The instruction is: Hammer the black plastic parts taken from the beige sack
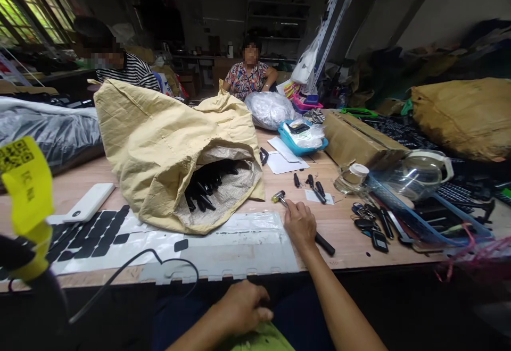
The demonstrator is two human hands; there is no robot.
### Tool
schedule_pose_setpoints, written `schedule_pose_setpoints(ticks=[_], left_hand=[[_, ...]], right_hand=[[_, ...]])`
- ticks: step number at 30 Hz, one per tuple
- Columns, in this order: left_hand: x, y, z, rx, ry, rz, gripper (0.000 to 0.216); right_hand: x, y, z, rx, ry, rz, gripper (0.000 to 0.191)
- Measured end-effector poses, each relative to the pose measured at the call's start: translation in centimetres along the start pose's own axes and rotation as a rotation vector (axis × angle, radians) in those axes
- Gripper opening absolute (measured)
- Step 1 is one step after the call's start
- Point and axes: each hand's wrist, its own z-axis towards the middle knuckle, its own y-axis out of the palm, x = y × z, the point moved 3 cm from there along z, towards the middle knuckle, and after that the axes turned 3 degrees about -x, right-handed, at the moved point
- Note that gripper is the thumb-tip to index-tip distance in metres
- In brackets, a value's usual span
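My right hand [299, 224] is closed round the shaft of a small hammer [325, 244] at the table's front edge. The hammer's yellowish head [278, 197] sticks out past my fingers and its black grip shows behind the hand. Down at my lap, my left hand [243, 308] hangs loosely with thumb and forefinger apart; nothing shows in it. A beige cloth sack [159, 143] lies with its mouth towards me, and black elongated parts [205, 186] fill the opening. Several small black pieces [311, 181] lie beyond the hammer.
A translucent plastic sheet [247, 244] covers the front of the table, beside rows of black pads [91, 239]. Keys [363, 211], a blue basket [423, 212] and a cardboard box [359, 138] stand to the right. A white power bank [90, 202] lies left. Two people sit opposite.
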Motion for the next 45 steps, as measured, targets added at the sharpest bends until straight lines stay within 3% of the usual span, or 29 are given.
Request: schedule_pose_setpoints(ticks=[2,6,7,9,11,17,29,31,34,37,39,42,45], left_hand=[[1.8,-4.1,-0.6,0.134,0.046,-0.071,0.025],[1.0,-13.7,-0.7,0.818,-0.369,0.119,0.034],[0.4,-15.4,-0.6,0.934,-0.467,0.159,0.033],[-1.0,-17.7,0.0,1.025,-0.616,0.15,0.037],[-2.3,-18.7,0.6,1.011,-0.704,0.085,0.042],[-3.8,-18.8,0.9,1.007,-0.765,0.013,0.035],[-3.2,-18.8,0.4,1.048,-0.722,-0.013,0.03],[-2.8,-18.7,0.1,1.132,-0.628,0.04,0.026],[-1.3,-17.8,0.3,1.16,-0.332,0.186,0.017],[0.5,-15.9,1.7,0.936,-0.037,0.291,0.009],[1.1,-14.5,2.8,0.788,0.07,0.319,0.008],[0.9,-13.0,4.2,0.681,0.109,0.292,0.013],[0.0,-12.3,5.2,0.664,0.137,0.224,0.016]], right_hand=[[0.0,0.0,0.0,0.007,0.0,-0.001,0.031],[0.0,0.0,0.1,0.009,-0.004,-0.001,0.03],[0.0,0.0,0.1,0.008,-0.005,-0.001,0.03],[-0.1,0.0,0.1,0.003,-0.004,0.001,0.03],[-0.1,0.0,0.1,-0.004,0.001,0.003,0.03],[-0.2,0.0,0.1,0.011,0.003,0.001,0.031],[-0.5,-0.1,0.2,-0.016,0.025,-0.015,0.03],[-0.5,-0.1,0.2,-0.026,0.022,-0.011,0.03],[-0.5,-0.1,0.2,-0.042,0.026,-0.009,0.031],[-0.4,-0.1,0.2,-0.049,0.033,-0.01,0.03],[-0.5,-0.2,0.3,-0.055,0.032,-0.007,0.03],[-0.6,-0.3,0.3,-0.061,0.033,-0.003,0.031],[-0.7,-0.4,0.2,-0.052,0.037,-0.004,0.031]])
